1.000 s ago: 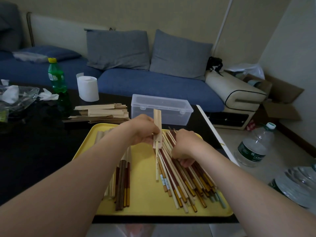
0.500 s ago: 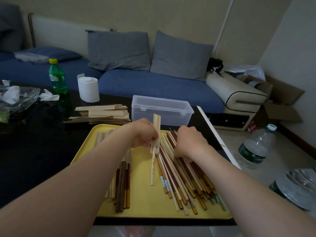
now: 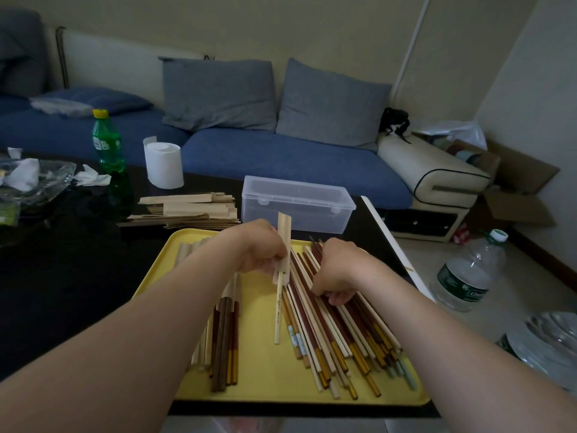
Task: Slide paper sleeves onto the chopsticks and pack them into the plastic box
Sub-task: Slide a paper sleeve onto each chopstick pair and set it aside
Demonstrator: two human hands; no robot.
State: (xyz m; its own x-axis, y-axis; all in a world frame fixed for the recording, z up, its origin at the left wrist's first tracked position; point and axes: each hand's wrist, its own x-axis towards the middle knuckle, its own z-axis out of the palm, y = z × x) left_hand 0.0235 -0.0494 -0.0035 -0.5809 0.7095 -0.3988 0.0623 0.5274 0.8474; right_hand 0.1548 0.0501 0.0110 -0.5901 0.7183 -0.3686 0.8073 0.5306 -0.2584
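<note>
At the far left of the black table (image 3: 62,276) we see a glass dish (image 3: 46,185) with crumpled tissue in it, then a green bottle (image 3: 106,142) with a yellow cap and a white paper roll (image 3: 164,165) standing upright. Just in front of the roll lies a flat stack of spare paper sleeves (image 3: 187,209), close to the far edge of the yellow tray (image 3: 265,382). On the tray's left side we find a small group of chopsticks (image 3: 224,335), dark and pale, lying side by side with their far ends hidden under the left forearm. The left hand (image 3: 262,248) pinches one paper sleeve (image 3: 283,242) and holds it nearly upright above the tray. A pale chopstick (image 3: 278,310) sticks out of the sleeve's lower end and points down toward us, with its upper part inside the paper. Behind the hands the clear plastic box (image 3: 296,203) stands on the table just beyond the tray, lid down. To the right, the right hand (image 3: 338,270) rests knuckles-up on the big loose pile of chopsticks (image 3: 343,332), its fingers curled down among them. We cannot tell whether it grips any of them. Off the table at the right, a water bottle (image 3: 468,276) stands on the floor, with an open cardboard box (image 3: 515,195) further back beside the blue sofa (image 3: 281,160).
</note>
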